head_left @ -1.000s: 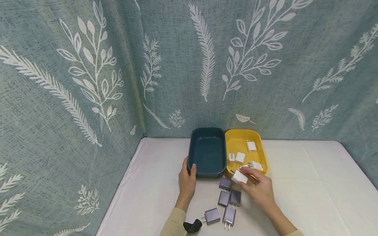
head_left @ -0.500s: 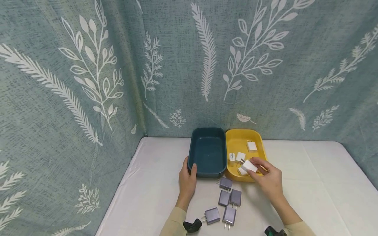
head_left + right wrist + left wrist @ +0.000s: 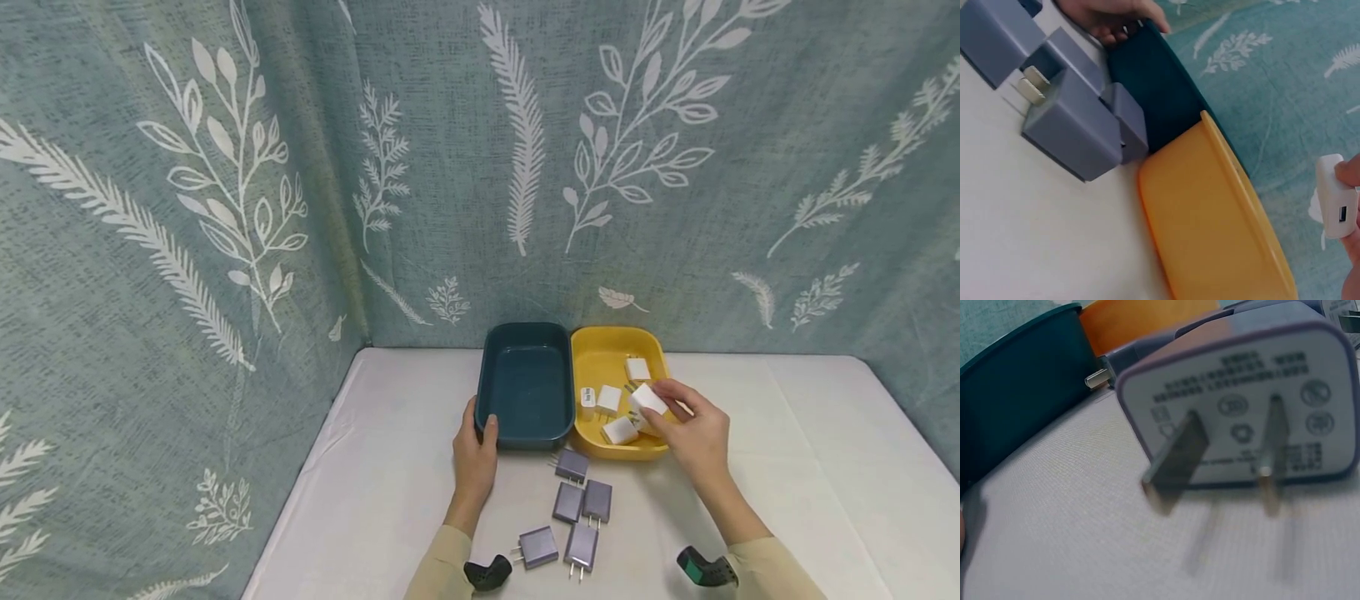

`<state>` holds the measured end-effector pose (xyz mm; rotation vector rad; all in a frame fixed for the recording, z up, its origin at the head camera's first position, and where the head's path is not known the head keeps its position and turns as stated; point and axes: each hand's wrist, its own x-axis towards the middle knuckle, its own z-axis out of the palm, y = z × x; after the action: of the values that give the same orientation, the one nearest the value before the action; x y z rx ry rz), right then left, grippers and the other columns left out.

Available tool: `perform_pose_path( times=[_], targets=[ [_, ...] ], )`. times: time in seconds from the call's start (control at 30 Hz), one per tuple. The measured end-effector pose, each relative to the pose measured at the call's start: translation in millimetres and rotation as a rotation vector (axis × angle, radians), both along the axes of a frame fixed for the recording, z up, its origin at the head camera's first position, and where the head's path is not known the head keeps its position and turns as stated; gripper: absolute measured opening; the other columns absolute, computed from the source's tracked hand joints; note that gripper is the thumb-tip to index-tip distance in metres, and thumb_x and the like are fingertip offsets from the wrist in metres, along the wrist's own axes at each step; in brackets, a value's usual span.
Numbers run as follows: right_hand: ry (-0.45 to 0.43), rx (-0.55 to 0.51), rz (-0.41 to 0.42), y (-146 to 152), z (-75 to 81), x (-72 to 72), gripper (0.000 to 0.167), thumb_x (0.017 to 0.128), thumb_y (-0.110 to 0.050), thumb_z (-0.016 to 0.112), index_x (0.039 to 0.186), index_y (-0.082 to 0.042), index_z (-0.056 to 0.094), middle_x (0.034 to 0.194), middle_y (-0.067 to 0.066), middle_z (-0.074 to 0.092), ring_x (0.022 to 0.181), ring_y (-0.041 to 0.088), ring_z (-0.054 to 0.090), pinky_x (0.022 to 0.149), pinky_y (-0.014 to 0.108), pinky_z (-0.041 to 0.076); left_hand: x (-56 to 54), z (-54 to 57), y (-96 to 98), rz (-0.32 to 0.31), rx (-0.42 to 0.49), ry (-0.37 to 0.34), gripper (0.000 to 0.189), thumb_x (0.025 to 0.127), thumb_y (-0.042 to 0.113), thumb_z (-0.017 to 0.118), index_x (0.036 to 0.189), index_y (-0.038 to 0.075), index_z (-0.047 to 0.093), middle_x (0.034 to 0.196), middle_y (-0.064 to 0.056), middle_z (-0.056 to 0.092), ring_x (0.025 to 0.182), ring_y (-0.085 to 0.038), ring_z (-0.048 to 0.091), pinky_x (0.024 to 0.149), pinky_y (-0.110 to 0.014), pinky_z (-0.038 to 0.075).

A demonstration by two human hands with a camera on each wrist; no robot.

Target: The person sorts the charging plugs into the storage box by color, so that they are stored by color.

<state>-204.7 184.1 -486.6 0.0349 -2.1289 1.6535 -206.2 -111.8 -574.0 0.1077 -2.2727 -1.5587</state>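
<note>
Over the right part of the yellow tray, my right hand pinches a white USB charger between thumb and fingers. The right wrist view shows this charger's USB port, with the fingertips at its side. My left hand grips the front left corner of the dark teal tray, its thumb over the rim. Inside the yellow tray lie several white chargers, among them one at the front and one at the back. Nothing lies in the teal tray.
Several purple-grey chargers lie in front of the trays, one with prongs toward the left and another with prongs toward the front. The trays stand side by side on a white cloth, before a patterned teal curtain.
My right hand has moved right and back with the white charger, from the yellow tray's front left corner to over its right part. The left hand stays on the teal tray.
</note>
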Motion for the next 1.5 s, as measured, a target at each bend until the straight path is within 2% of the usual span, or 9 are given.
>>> perform_pose_path(
  times=[0.2,0.5,0.63,0.83,0.97,1.07,1.3,1.5],
  targets=[
    [0.018,0.016,-0.006,0,4.6,-8.1,0.043,0.071,0.008,0.080,0.112,0.007,0.067,0.112,0.022,0.069,0.096,-0.011,0.061,0.086,0.010,0.052,0.7,1.4,-0.7,0.003,0.006,-0.004,0.055,0.101,0.031,0.051,0.147,0.005,0.038,0.149,-0.014,0.047,0.140,-0.030,0.043,0.116,-0.048,0.035],
    [-0.009,0.072,-0.052,6,6.7,-20.6,0.042,0.073,0.005,0.080,0.114,0.004,0.067,0.113,0.017,0.070,0.097,-0.010,0.059,0.087,0.010,0.050,1.1,1.5,0.2,-0.009,0.016,-0.015,0.055,0.100,0.031,0.051,0.148,0.006,0.037,0.150,-0.014,0.046,0.140,-0.029,0.042,0.116,-0.047,0.035],
    [0.003,0.077,-0.039,9,4.6,-26.5,0.041,0.077,0.002,0.079,0.116,0.005,0.066,0.116,0.019,0.068,0.100,-0.007,0.059,0.090,0.011,0.050,-0.7,1.0,1.0,-0.008,0.012,-0.008,0.055,0.101,0.030,0.050,0.148,0.006,0.037,0.149,-0.014,0.047,0.140,-0.029,0.043,0.116,-0.047,0.034],
    [0.033,0.035,-0.019,13,-2.5,-26.8,0.037,0.082,0.000,0.074,0.118,0.006,0.064,0.114,0.020,0.067,0.102,-0.004,0.059,0.092,0.013,0.050,-1.7,-0.1,2.9,-0.004,0.013,0.004,0.055,0.100,0.030,0.051,0.147,0.004,0.038,0.148,-0.015,0.048,0.139,-0.029,0.043,0.115,-0.048,0.035],
    [0.039,0.053,-0.024,14,-5.4,-27.1,0.034,0.085,0.001,0.071,0.118,0.007,0.064,0.114,0.019,0.067,0.101,-0.007,0.058,0.092,0.014,0.051,-4.1,-2.9,2.4,0.007,-0.002,0.016,0.054,0.101,0.030,0.051,0.147,0.005,0.039,0.148,-0.014,0.049,0.138,-0.029,0.045,0.114,-0.047,0.036],
    [0.027,0.067,-0.040,15,-6.1,-26.8,0.033,0.086,0.000,0.070,0.118,0.005,0.065,0.114,0.018,0.068,0.101,-0.008,0.057,0.091,0.014,0.051,-4.9,-3.6,2.0,0.010,-0.006,0.025,0.053,0.101,0.030,0.051,0.147,0.006,0.039,0.147,-0.013,0.050,0.137,-0.028,0.046,0.114,-0.046,0.037],
    [0.014,0.012,-0.048,15,-10.6,-25.8,0.031,0.084,0.003,0.070,0.115,0.006,0.066,0.111,0.021,0.068,0.096,-0.007,0.060,0.088,0.012,0.052,-3.3,-1.5,2.7,0.012,-0.005,0.029,0.053,0.100,0.029,0.051,0.146,0.006,0.040,0.146,-0.014,0.050,0.137,-0.030,0.047,0.113,-0.047,0.038],
    [-0.035,0.071,-0.079,14,-14.4,-23.3,0.030,0.087,-0.004,0.069,0.117,0.000,0.067,0.113,0.016,0.070,0.094,-0.011,0.060,0.087,0.010,0.052,-4.2,-2.2,1.8,0.016,-0.018,0.045,0.051,0.100,0.028,0.051,0.145,0.006,0.041,0.145,-0.015,0.051,0.136,-0.031,0.048,0.113,-0.048,0.038]
  ],
)
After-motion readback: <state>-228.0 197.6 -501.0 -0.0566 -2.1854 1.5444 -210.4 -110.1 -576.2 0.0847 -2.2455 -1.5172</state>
